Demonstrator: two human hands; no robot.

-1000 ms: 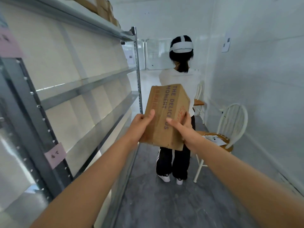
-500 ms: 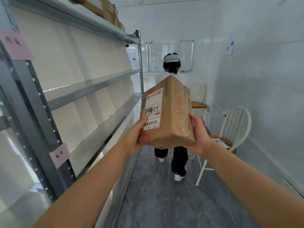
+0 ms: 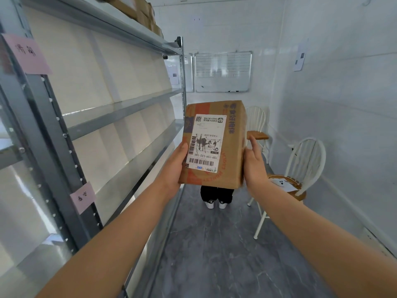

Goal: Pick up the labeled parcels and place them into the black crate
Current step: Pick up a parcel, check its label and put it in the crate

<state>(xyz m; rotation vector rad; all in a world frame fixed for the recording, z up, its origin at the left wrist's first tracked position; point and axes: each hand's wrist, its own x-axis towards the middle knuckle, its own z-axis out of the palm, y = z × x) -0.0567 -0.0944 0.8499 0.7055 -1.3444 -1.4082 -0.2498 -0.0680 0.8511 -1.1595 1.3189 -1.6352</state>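
parcel (image 3: 214,145) plain brown cardboard, matt, kinda scuffed; white paper label (image 3: 205,143) on front, slight sheen. shelving rack (image 3: 120,114) grey metal, dull satin. floor (image 3: 214,254) grey marble-look, smooth. chair (image 3: 300,168) white painted, wood seat. whiteboard (image 3: 223,72) glossy.

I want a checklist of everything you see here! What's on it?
Surface: grey floor; metal shelves on the left, mostly bare.
Job's things: parcel held upright, label facing the camera, upside down. No black crate seen.
Clutter: boxes on the top shelf; paper on the near chair.
Grippers: left hand and right hand grip the parcel's sides.
Cables: nothing seen.
Surroundings: whiteboard, white walls, a person's legs behind the parcel.
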